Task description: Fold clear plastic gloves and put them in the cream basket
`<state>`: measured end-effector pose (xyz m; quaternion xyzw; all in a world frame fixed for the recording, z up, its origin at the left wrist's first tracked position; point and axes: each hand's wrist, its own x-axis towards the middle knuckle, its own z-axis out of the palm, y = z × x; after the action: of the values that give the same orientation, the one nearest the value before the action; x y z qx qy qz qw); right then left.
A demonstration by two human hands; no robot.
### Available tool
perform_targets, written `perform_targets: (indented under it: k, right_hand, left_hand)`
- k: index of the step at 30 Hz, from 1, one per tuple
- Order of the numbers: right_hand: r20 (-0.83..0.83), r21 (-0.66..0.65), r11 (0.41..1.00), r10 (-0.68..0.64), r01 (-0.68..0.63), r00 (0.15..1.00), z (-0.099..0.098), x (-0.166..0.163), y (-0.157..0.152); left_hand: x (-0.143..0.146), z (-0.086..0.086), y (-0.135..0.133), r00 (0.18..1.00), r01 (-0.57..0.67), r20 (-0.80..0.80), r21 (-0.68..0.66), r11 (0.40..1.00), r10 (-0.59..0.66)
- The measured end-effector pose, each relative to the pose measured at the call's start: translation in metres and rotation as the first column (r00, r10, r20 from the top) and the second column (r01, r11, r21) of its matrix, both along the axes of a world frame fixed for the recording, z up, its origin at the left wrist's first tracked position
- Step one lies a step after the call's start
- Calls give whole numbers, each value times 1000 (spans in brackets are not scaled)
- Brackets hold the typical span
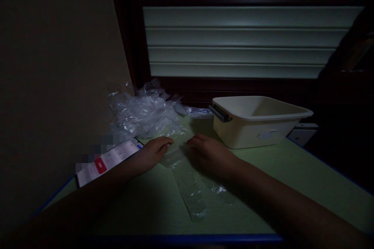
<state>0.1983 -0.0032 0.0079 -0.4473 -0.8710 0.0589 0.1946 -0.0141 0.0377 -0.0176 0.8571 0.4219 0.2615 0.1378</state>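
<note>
A thin clear plastic bag [189,190] lies limp on the green table, its narrow lower part stretching toward the front edge. My left hand [153,153] pinches its upper left part between thumb and fingers. Opposite, my right hand [212,157] has its fingers curled over the upper right part of the same bag; the fingertips are dim and partly hidden. Behind my left hand rises a crumpled heap of clear plastic bags [143,113] against the wall.
A cream plastic tub [242,130] with a dark handle stands at the back right. At the left edge lies a phone [112,159] with a lit screen. The green table [140,206] has a blue edge. A white object [302,134] sits behind the tub.
</note>
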Motion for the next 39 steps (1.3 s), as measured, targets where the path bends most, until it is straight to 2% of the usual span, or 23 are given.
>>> perform_targets:
  k: [9,18,24,27,32,35,39]
  right_hand:
    - [108,4,989,149,-151,983,-19,5,8]
    - [135,-12,992,130,-129,982,-17,10,12]
    - [146,-19,991,132,-131,980,-16,10,12]
    - [152,-24,993,116,-114,982,-15,10,11]
    - [162,-11,992,124,-124,979,-15,10,11]
    - [165,-5,993,120,-121,979,-15,10,12]
    - [173,-18,993,118,-116,978,-14,10,11]
  left_hand:
    - [-1,-3,6,1000,15,-7,39,999,-14]
    - [6,1,-5,998,60,29,78,995,-62]
    - [7,7,-16,995,93,-28,73,993,-92]
    - [7,12,-22,984,176,-27,39,984,-175]
    - [6,20,-25,959,272,86,-21,962,-269]
    - [5,24,-25,942,304,174,-71,950,-288]
    - [5,28,-25,911,327,336,-235,915,-239]
